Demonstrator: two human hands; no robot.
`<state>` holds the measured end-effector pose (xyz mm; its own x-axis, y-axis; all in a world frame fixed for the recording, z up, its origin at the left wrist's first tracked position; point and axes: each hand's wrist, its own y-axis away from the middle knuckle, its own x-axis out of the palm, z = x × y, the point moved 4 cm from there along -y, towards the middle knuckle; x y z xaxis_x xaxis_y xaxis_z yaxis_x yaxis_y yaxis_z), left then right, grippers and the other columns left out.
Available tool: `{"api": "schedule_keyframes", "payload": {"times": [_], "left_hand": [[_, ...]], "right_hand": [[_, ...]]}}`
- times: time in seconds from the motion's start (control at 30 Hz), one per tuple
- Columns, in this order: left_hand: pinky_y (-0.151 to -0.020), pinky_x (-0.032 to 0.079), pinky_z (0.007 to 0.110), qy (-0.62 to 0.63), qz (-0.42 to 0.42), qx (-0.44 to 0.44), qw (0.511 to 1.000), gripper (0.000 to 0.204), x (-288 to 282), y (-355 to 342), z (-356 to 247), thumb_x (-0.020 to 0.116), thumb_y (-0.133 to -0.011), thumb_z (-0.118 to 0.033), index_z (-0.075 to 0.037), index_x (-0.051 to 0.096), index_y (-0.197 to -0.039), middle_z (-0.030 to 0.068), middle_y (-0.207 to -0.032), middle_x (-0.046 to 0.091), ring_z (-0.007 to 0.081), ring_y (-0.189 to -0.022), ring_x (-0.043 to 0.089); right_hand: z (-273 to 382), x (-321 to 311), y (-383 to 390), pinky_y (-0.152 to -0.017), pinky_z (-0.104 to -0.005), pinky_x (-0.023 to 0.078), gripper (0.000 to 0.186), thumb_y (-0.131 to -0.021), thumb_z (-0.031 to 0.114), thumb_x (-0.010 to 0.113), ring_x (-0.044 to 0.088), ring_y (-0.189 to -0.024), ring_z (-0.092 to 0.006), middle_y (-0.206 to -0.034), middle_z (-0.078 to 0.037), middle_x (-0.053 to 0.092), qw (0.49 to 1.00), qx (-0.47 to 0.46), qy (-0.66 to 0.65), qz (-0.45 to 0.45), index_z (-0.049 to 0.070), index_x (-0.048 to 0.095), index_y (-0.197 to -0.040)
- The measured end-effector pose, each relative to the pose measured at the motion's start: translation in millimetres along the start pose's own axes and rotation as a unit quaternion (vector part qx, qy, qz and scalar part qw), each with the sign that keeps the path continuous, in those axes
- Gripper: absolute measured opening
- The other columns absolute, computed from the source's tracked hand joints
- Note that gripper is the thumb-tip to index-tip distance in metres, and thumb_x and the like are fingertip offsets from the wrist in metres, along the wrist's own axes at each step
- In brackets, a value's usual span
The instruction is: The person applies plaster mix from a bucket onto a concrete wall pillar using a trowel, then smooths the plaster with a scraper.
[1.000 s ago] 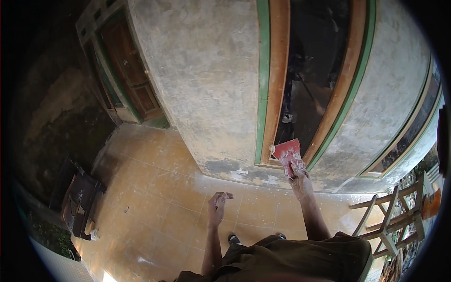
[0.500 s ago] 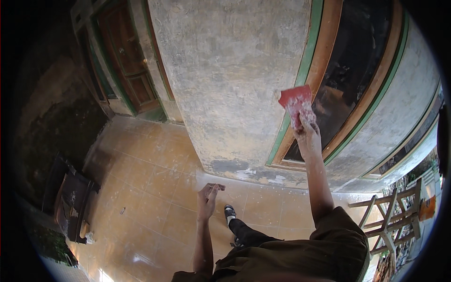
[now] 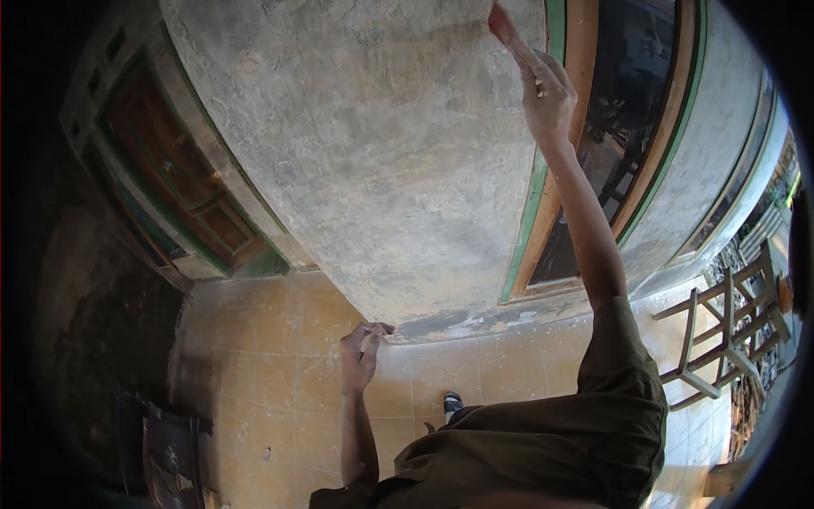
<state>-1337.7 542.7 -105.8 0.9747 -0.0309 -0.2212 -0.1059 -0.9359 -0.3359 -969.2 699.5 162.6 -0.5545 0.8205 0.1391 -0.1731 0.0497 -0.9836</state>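
The right hand (image 3: 551, 103) reaches up with the red scraper (image 3: 501, 24) pinched between thumb and fingers, the blade jutting past the fingertips, up and to the left, and seen nearly edge-on. The mottled plaster wall (image 3: 373, 153) lies behind and to the left of those fingers; whether the blade touches it I cannot tell. A good pass probably calls for the whole edge meeting the plaster at a low, even angle, wrist firm and the pull coming from the shoulder, since the arm is stretched high and a lone corner could gouge. The green trim (image 3: 555, 30) runs just to the right of the blade, with the brown window frame (image 3: 582, 34) beside it, so strokes would best lead away from both, toward the left of the fingers. The left hand (image 3: 359, 356) hangs low, well apart from the scraper, its fingers curled toward the thumb; I cannot tell whether they pinch anything. Below them lies the tiled floor (image 3: 331, 416), where sure footing should help so long a reach
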Motion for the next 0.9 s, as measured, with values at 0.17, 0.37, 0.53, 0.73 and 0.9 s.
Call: {"api": "schedule_keyframes", "payload": {"times": [0.17,0.37,0.53,0.73,0.9], "left_hand": [[-0.086,0.047,0.032,0.05,-0.015,-0.009,0.999,0.018,-23.5,-27.6,22.7,0.052,-0.097,-0.009,0.004,0.058,-0.087,0.0147,-0.088,0.068,0.0193,-0.086,0.065],[-0.085,0.047,0.033,0.089,0.018,-0.005,0.996,0.015,-26.4,-69.3,40.8,0.051,-0.097,-0.008,0.003,0.058,-0.088,0.0145,-0.089,0.068,0.0196,-0.086,0.064],[-0.086,0.047,0.032,0.103,0.076,0.026,0.991,0.015,-14.5,-113.4,30.9,0.051,-0.096,-0.007,0.003,0.059,-0.087,0.0133,-0.089,0.068,0.0186,-0.087,0.064],[-0.08,0.049,0.028,-0.048,0.097,0.164,0.981,0.01,-42.1,-170.1,-21.1,0.056,-0.092,-0.004,0.003,0.062,-0.094,0.0121,-0.091,0.07,0.0166,-0.085,0.065],[-0.08,0.049,0.03,-0.087,0.081,0.267,0.956,0.006,-51.7,-224.1,-68.4,0.057,-0.09,-0.001,0.002,0.062,-0.091,0.0129,-0.094,0.069,0.0229,-0.087,0.066]], "right_hand": [[8.6,37.8,17.7,-0.057,-0.0189,0.056,0.045,-0.072,0.005,0.071,0.06,-0.081,-0.0108,-0.117,0.003,0.064,0.943,-0.207,0.25,0.078,0.02,0.069,-0.114],[26.5,68.4,46.9,-0.059,-0.0243,0.058,0.05,-0.074,0.005,0.066,0.056,-0.1,-0.0191,-0.122,-0.004,0.058,0.903,-0.213,0.335,0.162,0.011,0.061,-0.124],[28.5,46.8,89.4,-0.061,-0.0251,0.058,0.052,-0.075,0.008,0.066,0.054,-0.105,-0.0225,-0.126,-0.01,0.054,0.871,-0.206,0.347,0.279,0.005,0.056,-0.126],[47.4,11.2,47.7,-0.052,-0.0249,0.061,0.049,-0.08,0.001,0.068,0.057,-0.09,-0.0163,-0.115,-0.002,0.061,0.912,-0.227,0.287,0.184,0.021,0.06,-0.124],[49.5,20.1,-64.5,-0.054,-0.0266,0.055,0.03,-0.083,0.006,0.067,0.061,-0.08,-0.0147,-0.102,0.0,0.066,0.873,-0.299,0.359,0.14,0.013,0.064,-0.112]]}}
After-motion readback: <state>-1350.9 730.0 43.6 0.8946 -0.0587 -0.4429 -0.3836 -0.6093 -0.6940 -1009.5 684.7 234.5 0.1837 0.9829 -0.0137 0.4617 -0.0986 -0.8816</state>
